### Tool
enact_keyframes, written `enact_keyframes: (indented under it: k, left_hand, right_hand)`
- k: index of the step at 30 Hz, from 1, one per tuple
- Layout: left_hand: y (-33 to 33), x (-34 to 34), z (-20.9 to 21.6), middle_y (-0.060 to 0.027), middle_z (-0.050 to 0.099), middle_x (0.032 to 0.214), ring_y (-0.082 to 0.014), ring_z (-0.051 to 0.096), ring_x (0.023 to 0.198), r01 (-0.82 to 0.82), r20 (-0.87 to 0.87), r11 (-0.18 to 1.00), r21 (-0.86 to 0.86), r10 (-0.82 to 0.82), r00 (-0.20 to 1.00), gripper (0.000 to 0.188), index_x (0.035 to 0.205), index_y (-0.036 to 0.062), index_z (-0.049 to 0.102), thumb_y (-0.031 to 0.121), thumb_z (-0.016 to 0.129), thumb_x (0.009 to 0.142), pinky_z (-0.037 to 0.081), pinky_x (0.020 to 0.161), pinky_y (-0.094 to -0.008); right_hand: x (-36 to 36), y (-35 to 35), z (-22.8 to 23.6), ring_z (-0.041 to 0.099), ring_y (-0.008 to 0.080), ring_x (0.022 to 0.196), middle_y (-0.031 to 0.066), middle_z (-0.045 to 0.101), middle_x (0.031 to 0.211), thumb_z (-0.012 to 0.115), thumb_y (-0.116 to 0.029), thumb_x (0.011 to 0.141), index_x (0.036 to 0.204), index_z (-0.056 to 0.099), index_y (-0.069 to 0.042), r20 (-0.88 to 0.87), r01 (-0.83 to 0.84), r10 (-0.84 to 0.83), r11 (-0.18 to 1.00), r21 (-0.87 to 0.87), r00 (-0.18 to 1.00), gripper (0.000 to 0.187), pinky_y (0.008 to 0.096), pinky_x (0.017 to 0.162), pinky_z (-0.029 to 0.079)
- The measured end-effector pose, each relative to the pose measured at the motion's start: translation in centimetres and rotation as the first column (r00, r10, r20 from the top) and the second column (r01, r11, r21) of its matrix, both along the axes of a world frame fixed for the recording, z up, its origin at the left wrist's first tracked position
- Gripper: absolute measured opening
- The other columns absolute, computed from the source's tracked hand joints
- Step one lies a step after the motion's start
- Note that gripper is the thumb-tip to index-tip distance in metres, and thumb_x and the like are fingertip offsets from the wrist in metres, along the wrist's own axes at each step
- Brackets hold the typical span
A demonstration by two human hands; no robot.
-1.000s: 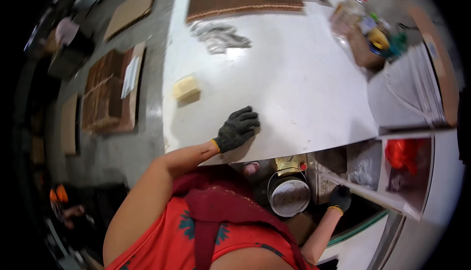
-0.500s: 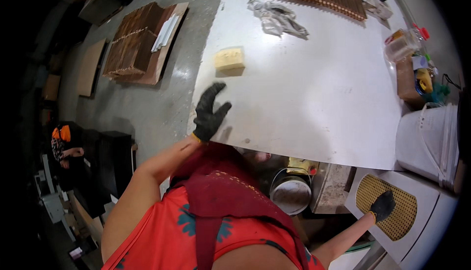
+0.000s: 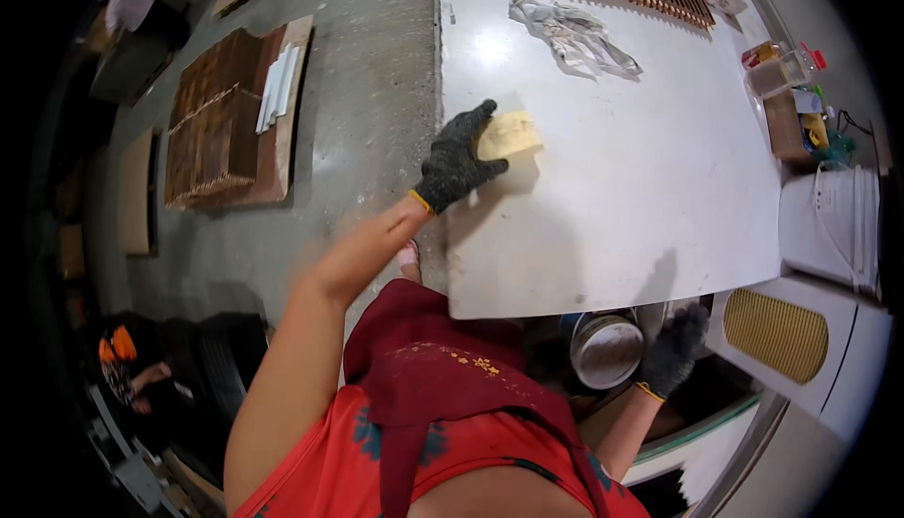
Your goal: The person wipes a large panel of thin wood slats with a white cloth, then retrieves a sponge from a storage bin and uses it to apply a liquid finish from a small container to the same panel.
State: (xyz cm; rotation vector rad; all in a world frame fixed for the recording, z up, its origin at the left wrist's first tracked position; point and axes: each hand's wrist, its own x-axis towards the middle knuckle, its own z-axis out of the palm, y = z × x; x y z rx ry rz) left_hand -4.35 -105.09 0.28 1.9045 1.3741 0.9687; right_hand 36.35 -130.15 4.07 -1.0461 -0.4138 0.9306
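Yellow is the block (image 3: 513,136), which we see near the left edge of the white table (image 3: 621,207); our left hand (image 3: 459,158), with thumb and fingers partly spread, is around its left end, but we cannot tell if the hold is firm. Our right hand (image 3: 674,352) is blurred beside the bucket (image 3: 606,352), and we cannot tell its grip.

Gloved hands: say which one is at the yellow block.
The left hand, at the yellow block's left end over the white tabletop; the right hand is off near the round bucket.
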Motion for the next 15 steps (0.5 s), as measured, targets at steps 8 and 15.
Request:
enact_keyframes:
  k: [8,15]
  left_hand:
    - [-5.1,-18.0,6.3,-0.0194,0.059,0.121,-0.0368,0.058,0.109,0.565,0.825,0.705,-0.43,0.561,-0.073,0.054,0.132,-0.0001,0.048,0.032,0.06,0.09,0.047,0.097,-0.0503]
    - [-3.0,-28.3,7.8,-0.0209,0.061,0.114,-0.0373,0.059,0.104,0.5,0.747,0.776,-0.384,0.579,-0.325,0.039,0.123,0.0006,0.054,0.028,0.042,0.098,0.047,0.095,-0.0575]
  right_hand:
    - [-33.2,8.7,0.0,0.061,0.0248,0.106,0.0149,0.06,0.125,0.057,-0.004,0.092,0.132,0.052,-0.001,-0.478,-0.436,0.373,0.9,-0.025,0.796,0.041,0.0332,0.086,0.05]
    - [-44.9,14.6,2.1,0.059,0.0216,0.1,0.0112,0.061,0.119,0.059,-0.006,0.091,0.127,0.054,-0.002,-0.549,-0.685,0.57,0.728,-0.006,0.611,0.037,0.0315,0.083,0.049]
